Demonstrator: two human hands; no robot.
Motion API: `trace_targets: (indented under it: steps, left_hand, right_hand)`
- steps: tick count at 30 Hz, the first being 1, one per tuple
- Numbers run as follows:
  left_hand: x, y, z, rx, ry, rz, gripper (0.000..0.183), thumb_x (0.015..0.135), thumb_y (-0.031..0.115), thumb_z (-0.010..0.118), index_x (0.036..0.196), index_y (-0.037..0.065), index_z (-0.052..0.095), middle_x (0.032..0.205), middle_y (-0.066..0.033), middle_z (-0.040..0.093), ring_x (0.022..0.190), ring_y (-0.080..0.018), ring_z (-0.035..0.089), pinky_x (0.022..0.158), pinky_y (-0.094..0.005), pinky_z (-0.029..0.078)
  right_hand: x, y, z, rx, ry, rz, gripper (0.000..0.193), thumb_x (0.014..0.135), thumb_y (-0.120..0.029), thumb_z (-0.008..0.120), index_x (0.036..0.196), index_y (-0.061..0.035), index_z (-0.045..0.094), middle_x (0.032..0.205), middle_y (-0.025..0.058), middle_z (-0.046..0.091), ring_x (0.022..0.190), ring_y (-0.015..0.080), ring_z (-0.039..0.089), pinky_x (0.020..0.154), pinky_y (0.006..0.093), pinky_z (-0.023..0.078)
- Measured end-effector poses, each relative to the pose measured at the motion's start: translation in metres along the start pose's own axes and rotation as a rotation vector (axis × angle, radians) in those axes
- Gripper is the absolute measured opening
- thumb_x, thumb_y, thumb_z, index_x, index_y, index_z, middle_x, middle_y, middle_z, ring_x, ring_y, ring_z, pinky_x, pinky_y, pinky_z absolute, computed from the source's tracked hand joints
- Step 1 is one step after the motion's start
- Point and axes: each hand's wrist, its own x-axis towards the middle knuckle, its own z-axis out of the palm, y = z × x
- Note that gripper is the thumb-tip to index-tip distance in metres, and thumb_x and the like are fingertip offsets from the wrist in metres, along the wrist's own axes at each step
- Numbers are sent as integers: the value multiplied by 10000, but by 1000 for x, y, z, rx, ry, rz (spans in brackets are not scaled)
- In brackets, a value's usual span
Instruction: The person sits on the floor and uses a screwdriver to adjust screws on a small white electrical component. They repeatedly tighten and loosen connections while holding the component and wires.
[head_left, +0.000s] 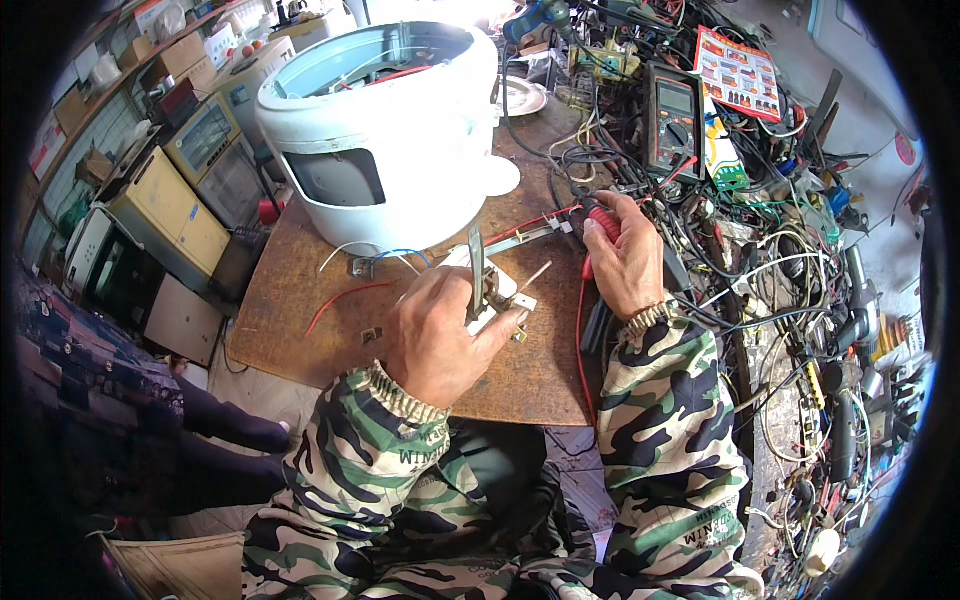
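My left hand [436, 318] is closed around a white part with metal pieces [507, 297], low over the wooden table. A flat metal strip [476, 262] stands up from it beside my fingers, and a thin pale rod sticks out to the right. My right hand [628, 258] closes on a red test probe [604, 222], a red lead hanging below it. Black parts sit by those fingers; whether they are a second probe I cannot tell. Behind my left hand stands a round white appliance housing [400, 170], its top uncovered, with wires inside.
A multimeter [676, 122] lies at the right among tangled cables [790, 250] and tools. Loose red wire [345, 297] and small metal bits rest on the wooden table [290, 340]. Another person's legs [230, 440] are at the left, near old appliances [170, 215].
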Motion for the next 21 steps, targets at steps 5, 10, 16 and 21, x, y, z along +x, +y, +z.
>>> trace_targets:
  steps: [5, 10, 16, 21]
  left_hand:
    - [-10, 2, -13, -70, -51, 1, 410, 743, 75, 902, 1093, 12, 698, 1019, -172, 731, 949, -338, 731, 827, -411, 589]
    - [-22, -8, -20, -148, -71, -38, 430, 784, 47, 871, 1159, 7, 665, 1086, -159, 709, 976, -293, 722, 835, -395, 581]
    - [-27, -13, -27, -114, -7, 54, 389, 770, 96, 864, 1085, 13, 651, 995, -161, 699, 930, -372, 682, 822, -462, 545]
    - [-25, -14, -30, -142, -3, -15, 314, 747, 102, 877, 972, 16, 674, 960, -146, 707, 923, -360, 683, 813, -455, 549]
  right_hand:
    - [1, -2, -1, -98, 73, -60, 332, 904, -79, 686, 1211, 43, 659, 1044, 254, 739, 972, 387, 745, 874, 417, 577]
    - [0, 0, 0, -77, 73, -34, 290, 892, -89, 724, 1153, 26, 669, 1028, 244, 743, 968, 377, 746, 869, 412, 576]
    - [-3, 5, 2, -190, 58, -164, 260, 834, -81, 761, 1084, -35, 703, 985, 183, 718, 923, 399, 704, 821, 434, 565]
    - [-4, 5, 5, -239, -14, -202, 259, 845, -177, 798, 1047, -29, 735, 962, 175, 702, 866, 380, 694, 791, 435, 563]
